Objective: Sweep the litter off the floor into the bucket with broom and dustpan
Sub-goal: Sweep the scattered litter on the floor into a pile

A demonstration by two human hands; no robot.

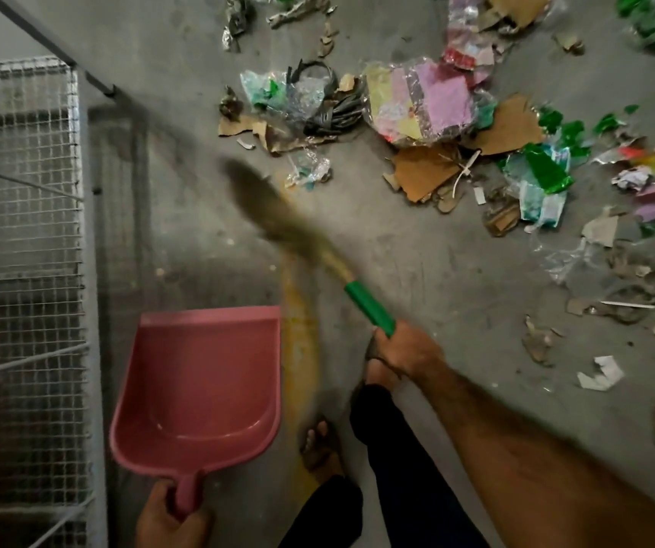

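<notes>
The litter (428, 124) lies ahead and to the right of the person, spread across the concrete floor (417, 263) in a loose band: clear plastic wrappers, torn cardboard, green foil scraps and bits of paper. It runs from the top centre of the view down the right edge.

The right hand (405, 352) grips the broom (310, 239) by its green handle. The broom's long axis slants from that hand up and to the left, so its blurred bristle head sits just short of the nearest cardboard and plastic scraps, on their left. The bristles are thus on the dustpan's side of the pile, so a useful stroke probably has to start beyond the litter and pull it back towards the person.

The left hand (167, 512) holds the pink dustpan (203, 381) by its short handle. The pan's mouth faces away from the person, and nothing lies in it. It is well apart from the litter, with bare floor and a yellowish painted line (298, 334) between them.

To the left stands a wire mesh cage (21, 231) with a metal frame, close beside the dustpan. The person's feet (322, 444) are just right of the pan. No bucket is in view, so its direction cannot be told.
</notes>
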